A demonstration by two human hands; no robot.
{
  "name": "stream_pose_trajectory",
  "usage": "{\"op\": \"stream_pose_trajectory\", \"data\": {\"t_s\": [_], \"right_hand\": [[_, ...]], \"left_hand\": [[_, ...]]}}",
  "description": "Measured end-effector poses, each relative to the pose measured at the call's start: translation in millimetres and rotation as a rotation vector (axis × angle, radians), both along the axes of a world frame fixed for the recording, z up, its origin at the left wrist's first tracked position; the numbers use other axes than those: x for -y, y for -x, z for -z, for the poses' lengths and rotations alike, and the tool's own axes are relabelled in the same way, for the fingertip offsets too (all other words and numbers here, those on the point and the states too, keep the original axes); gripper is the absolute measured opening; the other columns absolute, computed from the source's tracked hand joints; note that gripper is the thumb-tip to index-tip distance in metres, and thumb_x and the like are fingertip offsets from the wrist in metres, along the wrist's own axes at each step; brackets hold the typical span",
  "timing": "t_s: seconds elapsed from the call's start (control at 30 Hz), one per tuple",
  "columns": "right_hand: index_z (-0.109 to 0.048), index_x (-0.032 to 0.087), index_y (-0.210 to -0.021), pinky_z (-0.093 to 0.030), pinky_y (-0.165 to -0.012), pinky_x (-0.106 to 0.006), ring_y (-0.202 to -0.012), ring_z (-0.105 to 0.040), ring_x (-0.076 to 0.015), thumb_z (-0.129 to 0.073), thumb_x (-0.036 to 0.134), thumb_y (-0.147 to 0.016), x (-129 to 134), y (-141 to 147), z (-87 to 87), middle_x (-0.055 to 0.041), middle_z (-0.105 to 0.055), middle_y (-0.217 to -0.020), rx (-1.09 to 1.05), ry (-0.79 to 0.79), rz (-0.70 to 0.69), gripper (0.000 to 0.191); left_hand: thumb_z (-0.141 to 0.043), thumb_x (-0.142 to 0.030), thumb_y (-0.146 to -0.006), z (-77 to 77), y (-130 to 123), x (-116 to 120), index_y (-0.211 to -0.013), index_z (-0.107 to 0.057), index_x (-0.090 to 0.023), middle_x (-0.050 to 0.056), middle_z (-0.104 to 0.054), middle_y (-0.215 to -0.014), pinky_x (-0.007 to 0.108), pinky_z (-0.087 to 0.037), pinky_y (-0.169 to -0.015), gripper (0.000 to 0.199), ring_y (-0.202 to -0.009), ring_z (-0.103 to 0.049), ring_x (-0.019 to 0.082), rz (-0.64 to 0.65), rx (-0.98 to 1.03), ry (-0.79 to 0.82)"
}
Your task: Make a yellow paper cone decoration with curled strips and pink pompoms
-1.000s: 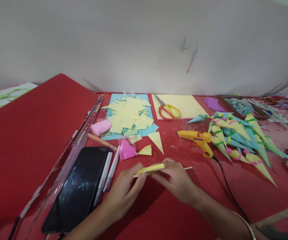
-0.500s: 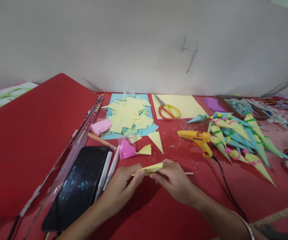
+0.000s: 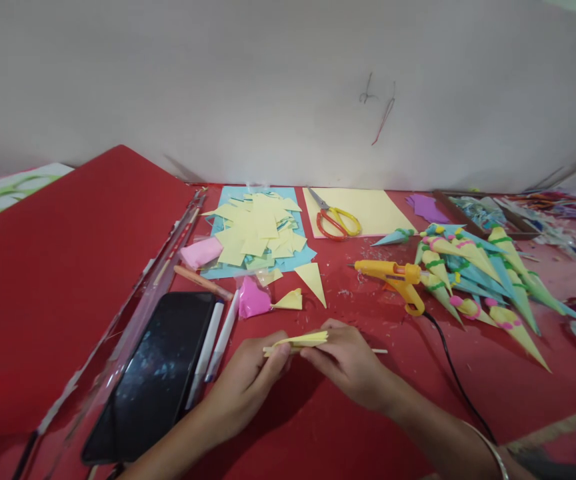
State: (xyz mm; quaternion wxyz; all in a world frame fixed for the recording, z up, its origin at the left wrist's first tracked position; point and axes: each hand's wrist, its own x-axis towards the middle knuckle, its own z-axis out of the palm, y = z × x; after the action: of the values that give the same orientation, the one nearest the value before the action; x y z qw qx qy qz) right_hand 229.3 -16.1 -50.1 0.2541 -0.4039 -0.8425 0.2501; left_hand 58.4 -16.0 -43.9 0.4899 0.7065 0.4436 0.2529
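- Left hand [image 3: 248, 370]: its grip pinches the left end of one folded yellow paper [image 3: 301, 341], thumb in front and fingers behind; the layers lie too close to count.
- Right hand [image 3: 351, 360]: its grip closes on the paper's other end, thumb low and fingers curled behind.
- The paper is left of, and nearer the person than, the one yellow glue gun [image 3: 391, 272].
- One thin stick [image 3: 379, 351] juts out past the right hand, below the glue gun; an end also shows by the left thumb.
- Both forearms slant inward from the near edge, wrists nearly straight; one bangle [image 3: 491, 453] rings the right wrist.
- Left of the glue gun: one loose yellow triangle [image 3: 313, 283], one small folded yellow piece [image 3: 289, 301], two pink packets [image 3: 255, 298], two white pens [image 3: 223, 337] and one black phone [image 3: 153, 377].
- Beyond it, leftward: one pair of scissors [image 3: 335, 220] and an uncountable heap of yellow cut pieces [image 3: 255, 230].
- Right of it on the red desk [image 3: 348, 433]: a pile of paper cones [image 3: 475, 263], overlapping too much to count.
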Motion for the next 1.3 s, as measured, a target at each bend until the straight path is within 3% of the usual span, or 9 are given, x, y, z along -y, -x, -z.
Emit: {"op": "stream_pose_trajectory", "data": {"t_s": [0.3,0.5,0.67,0.97,1.07,1.2,1.3], "right_hand": [[-0.062,0.018,-0.085,-0.036,-0.062,-0.026,-0.065,-0.055,-0.0144,-0.025,0.031,-0.092,1.3,0.0,2.0,-0.0031,-0.066,-0.075,0.003,-0.045,-0.011,0.040],[-0.062,0.016,-0.076,-0.035,-0.057,-0.026,-0.059,-0.052,-0.0157,-0.018,0.037,-0.092,4.0,1.8,1.7,-0.0049,-0.064,-0.064,0.063,-0.033,0.083,0.051],[-0.061,0.017,-0.076,-0.037,-0.060,-0.024,-0.066,-0.055,-0.0156,-0.024,0.036,-0.091,4.5,3.2,0.7,-0.0056,-0.063,-0.069,0.015,0.031,0.133,0.044],[-0.052,0.016,-0.061,-0.032,-0.053,-0.022,-0.054,-0.048,-0.0126,-0.031,0.038,-0.088,2.5,3.2,5.1,-0.0016,-0.054,-0.055,0.007,0.024,0.178,0.040],[-0.054,0.016,-0.071,-0.032,-0.053,-0.022,-0.051,-0.045,-0.0118,-0.034,0.038,-0.088,2.7,3.4,5.0,0.0015,-0.052,-0.051,-0.033,0.073,0.162,0.034],[-0.050,0.015,-0.106,-0.033,-0.054,-0.020,-0.048,-0.045,-0.0110,-0.036,0.038,-0.087,3.5,3.4,3.9,0.0056,-0.051,-0.048,-0.098,0.145,0.120,0.033],[-0.055,0.016,-0.094,-0.033,-0.052,-0.021,-0.049,-0.046,-0.0113,-0.035,0.042,-0.087,3.6,3.5,5.2,0.0034,-0.053,-0.050,-0.071,0.117,0.143,0.034]], "left_hand": [[-0.028,-0.031,-0.085,-2.9,-0.3,-3.1,-0.053,-0.033,-0.018,-0.006,-0.033,-0.049,0.019,-0.026,-0.044,0.036,-0.045,-0.030,0.008,0.012,0.008,-0.026],[-0.038,-0.029,-0.083,0.6,0.1,-2.9,-0.068,-0.053,-0.017,0.000,-0.058,-0.069,0.021,-0.040,-0.061,0.024,-0.065,-0.053,0.013,-0.023,-0.005,-0.092],[-0.037,-0.024,-0.085,6.8,1.6,-2.1,-0.080,-0.059,-0.019,0.000,-0.063,-0.078,0.021,-0.041,-0.072,0.022,-0.075,-0.056,0.014,-0.001,-0.016,-0.176],[-0.034,-0.020,-0.085,4.8,3.4,0.3,-0.054,-0.043,-0.017,-0.005,-0.048,-0.051,0.016,-0.034,-0.050,0.032,-0.048,-0.045,0.008,0.023,-0.071,-0.293],[-0.033,-0.021,-0.085,3.5,3.7,-0.9,-0.053,-0.043,-0.017,-0.005,-0.047,-0.050,0.016,-0.033,-0.048,0.033,-0.046,-0.043,0.008,0.040,-0.066,-0.266],[-0.036,-0.021,-0.083,2.6,4.7,-1.8,-0.067,-0.055,-0.017,-0.002,-0.060,-0.065,0.016,-0.039,-0.058,0.026,-0.058,-0.053,0.010,0.066,-0.033,-0.187],[-0.039,-0.021,-0.081,2.9,5.7,-1.7,-0.068,-0.058,-0.018,-0.002,-0.063,-0.069,0.016,-0.041,-0.062,0.023,-0.064,-0.057,0.012,0.042,-0.028,-0.191]]}}
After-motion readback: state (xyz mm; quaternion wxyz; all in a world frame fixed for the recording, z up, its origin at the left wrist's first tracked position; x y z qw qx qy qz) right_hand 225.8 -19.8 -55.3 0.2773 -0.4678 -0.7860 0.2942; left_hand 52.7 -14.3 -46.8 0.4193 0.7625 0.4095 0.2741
